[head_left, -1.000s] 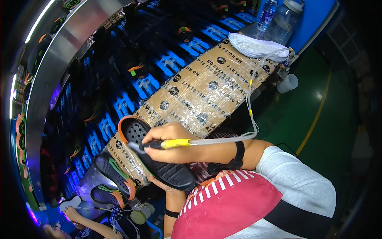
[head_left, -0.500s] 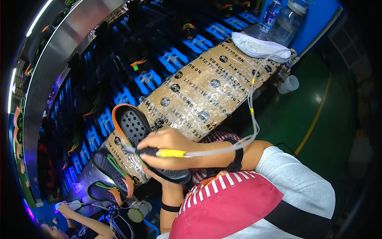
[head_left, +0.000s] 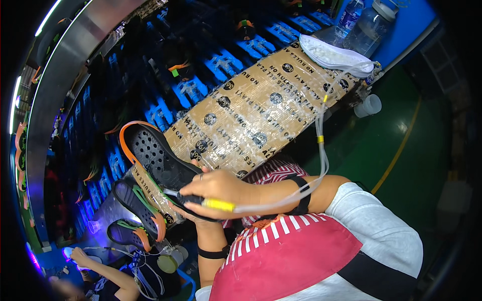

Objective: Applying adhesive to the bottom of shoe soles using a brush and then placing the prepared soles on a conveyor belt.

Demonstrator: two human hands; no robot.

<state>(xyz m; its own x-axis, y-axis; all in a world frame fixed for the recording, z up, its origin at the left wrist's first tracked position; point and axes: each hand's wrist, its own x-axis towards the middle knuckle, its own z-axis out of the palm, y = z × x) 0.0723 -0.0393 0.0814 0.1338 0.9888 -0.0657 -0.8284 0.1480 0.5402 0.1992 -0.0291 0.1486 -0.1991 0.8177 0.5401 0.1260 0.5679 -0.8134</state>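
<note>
A black clog with round holes and an orange rim is tilted over the left end of the cardboard-covered bench. My left hand supports it from beneath near its close end, with most of the fingers hidden under the shoe. Above the same end, my right hand is closed around a tube-fed brush with a dark handle. Its pale tip is at the clog's left side edge; I cannot tell whether it touches. Yellow tape wraps the joint where clear tubes run off to the right.
Printed cardboard covers the bench. White shoe-shaped pieces and bottles stand at its far right. Two clogs with green and orange straps lie left. Blue racks line the far side. A co-worker's arm shows lower left.
The clog has shifted left and turned slightly, with my left hand beneath it. My right hand and the brush have moved slightly right and down. The whole view has shifted a little.
</note>
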